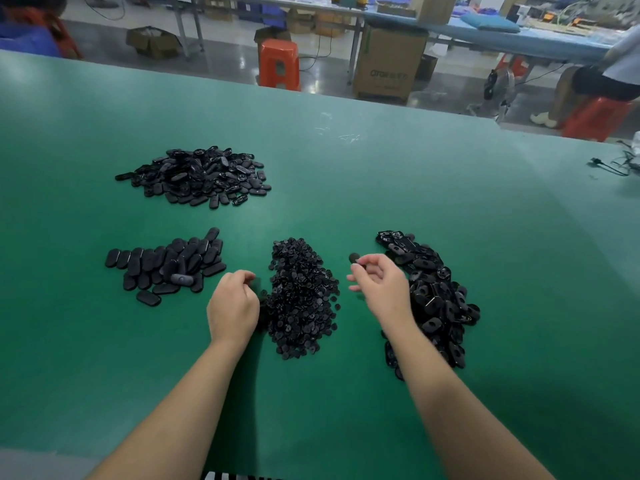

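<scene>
Green bench (381, 174): 4 piles black parts. Left: far pile (194, 176), near pile (166, 265), ovals. Ctr: 1 disc pile (301, 299). Right: 1 shell pile (436, 292). Right hand (377, 289) pinches 1 disc (354, 258) betw. disc pile & shell pile. Left hand (233, 303) curled at disc pile's edge; contents can't tell.

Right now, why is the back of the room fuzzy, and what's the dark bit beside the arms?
Head view: the orange stool and cardboard box behind look soft and slightly blurred. Head view again: the forearms throw dark shadows on the green table. The right hand, pinching a small black piece, looks a little smeared.
</scene>
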A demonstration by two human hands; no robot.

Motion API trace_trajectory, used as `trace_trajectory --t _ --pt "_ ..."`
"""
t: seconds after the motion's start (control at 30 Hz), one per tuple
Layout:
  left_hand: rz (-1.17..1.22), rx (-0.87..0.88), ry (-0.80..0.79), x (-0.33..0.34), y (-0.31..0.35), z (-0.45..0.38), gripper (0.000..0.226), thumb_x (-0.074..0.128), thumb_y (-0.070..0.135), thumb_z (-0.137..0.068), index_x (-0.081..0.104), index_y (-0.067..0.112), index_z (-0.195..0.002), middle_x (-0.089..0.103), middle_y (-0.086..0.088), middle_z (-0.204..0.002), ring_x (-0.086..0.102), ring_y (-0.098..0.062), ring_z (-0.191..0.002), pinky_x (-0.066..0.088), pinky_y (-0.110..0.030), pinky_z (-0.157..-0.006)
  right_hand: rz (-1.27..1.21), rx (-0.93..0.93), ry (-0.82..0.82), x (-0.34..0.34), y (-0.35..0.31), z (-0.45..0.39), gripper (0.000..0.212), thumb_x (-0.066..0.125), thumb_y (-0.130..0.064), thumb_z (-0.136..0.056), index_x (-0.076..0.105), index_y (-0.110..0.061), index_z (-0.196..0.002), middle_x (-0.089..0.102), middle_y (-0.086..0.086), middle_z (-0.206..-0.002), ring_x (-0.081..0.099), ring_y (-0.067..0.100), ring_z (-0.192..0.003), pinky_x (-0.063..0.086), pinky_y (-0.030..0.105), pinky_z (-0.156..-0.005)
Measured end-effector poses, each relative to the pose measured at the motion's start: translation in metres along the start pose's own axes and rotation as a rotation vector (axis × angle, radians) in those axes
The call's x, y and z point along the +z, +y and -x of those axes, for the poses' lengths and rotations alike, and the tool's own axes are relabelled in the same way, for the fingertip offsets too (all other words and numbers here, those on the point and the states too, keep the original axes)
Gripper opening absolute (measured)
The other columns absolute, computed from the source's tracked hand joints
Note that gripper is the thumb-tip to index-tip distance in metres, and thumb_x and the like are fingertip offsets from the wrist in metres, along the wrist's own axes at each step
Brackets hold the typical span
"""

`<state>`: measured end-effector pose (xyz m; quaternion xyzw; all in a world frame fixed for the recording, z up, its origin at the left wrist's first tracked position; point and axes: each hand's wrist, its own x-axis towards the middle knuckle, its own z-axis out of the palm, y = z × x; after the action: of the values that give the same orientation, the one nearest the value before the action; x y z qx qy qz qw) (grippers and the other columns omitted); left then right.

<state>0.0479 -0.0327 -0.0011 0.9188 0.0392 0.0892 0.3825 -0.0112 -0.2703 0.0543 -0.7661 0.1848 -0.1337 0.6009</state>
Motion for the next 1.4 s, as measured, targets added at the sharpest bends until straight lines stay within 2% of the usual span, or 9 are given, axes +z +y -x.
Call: trace_trajectory --t 0.2,0.3,0.5,0.6,0.73,0.87,1.1,1.3,1.4 --pt "0.032 0.020 0.001 -0.001 -0.002 0.001 0.027 0.051 0.004 -0.094 0.072 0.011 -0.111 0.069 -0.004 -0.107 0.061 -0.021 -0.093 0.048 -0.032 -0.081 -0.107 0.071 0.192 0.027 0.032 0.033 0.015 0.055 -0.006 -0.102 0.056 -0.018 -0.111 0.069 0.005 -0.092 0.071 0.010 -0.072 0.059 0.027 -0.073" --pt "0.024 0.056 0.001 -0.004 -0.004 0.000 0.020 0.059 0.010 -0.097 0.073 0.010 -0.110 0.069 -0.004 -0.104 0.061 -0.018 -0.093 0.046 -0.030 -0.082 -0.040 0.073 0.229 0.033 0.041 0.039 0.019 0.059 -0.009 -0.100 0.059 -0.028 -0.102 0.070 0.001 -0.090 0.071 0.005 -0.073 0.056 0.022 -0.069" --pt "-0.037 0.060 -0.118 -0.009 -0.002 -0.006 0.015 0.066 0.031 -0.097 0.078 0.024 -0.100 0.064 0.006 -0.099 0.057 -0.014 -0.087 0.044 -0.030 -0.072 0.036 0.007 0.243 0.034 0.047 0.040 0.020 0.061 -0.014 -0.100 0.062 -0.033 -0.094 0.068 0.005 -0.094 0.070 0.017 -0.075 0.052 0.016 -0.062" --pt "-0.012 0.071 -0.251 -0.020 -0.005 -0.018 0.010 0.069 0.029 -0.095 0.079 0.029 -0.098 0.066 0.007 -0.099 0.055 -0.008 -0.082 0.041 -0.028 -0.074 0.026 0.030 0.251 0.035 0.048 0.040 0.010 0.058 -0.019 -0.102 0.066 -0.024 -0.100 0.071 0.003 -0.093 0.070 0.013 -0.073 0.050 0.011 -0.058" --pt "-0.047 0.112 -0.375 -0.025 -0.005 -0.026 0.016 0.071 0.028 -0.093 0.076 0.038 -0.105 0.058 0.013 -0.096 0.053 -0.005 -0.081 0.042 -0.026 -0.070 -0.033 0.065 0.255 0.034 0.048 0.039 0.017 0.051 -0.017 -0.105 0.068 -0.017 -0.105 0.075 -0.004 -0.086 0.070 0.007 -0.064 0.052 0.017 -0.056" --pt "-0.154 0.141 -0.372 -0.018 0.001 -0.022 0.014 0.070 0.033 -0.094 0.076 0.041 -0.104 0.052 0.015 -0.094 0.054 -0.009 -0.085 0.049 -0.032 -0.074 -0.104 0.081 0.248 0.035 0.047 0.038 0.020 0.048 -0.012 -0.106 0.065 -0.019 -0.112 0.073 -0.001 -0.090 0.071 0.010 -0.068 0.057 0.023 -0.059" --pt "-0.239 0.211 -0.319 -0.017 0.003 -0.021 0.013 0.068 0.033 -0.094 0.064 0.040 -0.084 0.056 0.016 -0.090 0.056 -0.012 -0.081 0.045 -0.030 -0.065 -0.057 0.095 0.225 0.036 0.050 0.036 0.028 0.046 -0.012 -0.107 0.065 -0.016 -0.126 0.072 -0.003 -0.091 0.064 0.005 -0.061 0.054 0.019 -0.059" --pt "0.327 -0.013 -0.285 -0.010 0.020 -0.015 0.011 0.067 0.020 -0.095 0.070 0.026 -0.086 0.075 0.008 -0.077 0.054 -0.001 -0.050 0.043 -0.025 -0.054 -0.007 0.080 0.212 0.036 0.050 0.036 0.026 0.046 -0.014 -0.107 0.067 -0.019 -0.122 0.073 -0.003 -0.087 0.065 0.003 -0.062 0.052 0.017 -0.056" --pt "0.555 -0.065 -0.359 0.000 0.042 -0.003 0.008 0.072 0.014 -0.091 0.073 0.021 -0.087 0.072 -0.003 -0.070 0.051 -0.010 -0.048 0.046 -0.025 -0.051 -0.005 0.075 0.208 0.036 0.050 0.037 0.025 0.046 -0.014 -0.106 0.066 -0.022 -0.119 0.072 -0.001 -0.085 0.068 0.001 -0.068 0.054 0.017 -0.057"
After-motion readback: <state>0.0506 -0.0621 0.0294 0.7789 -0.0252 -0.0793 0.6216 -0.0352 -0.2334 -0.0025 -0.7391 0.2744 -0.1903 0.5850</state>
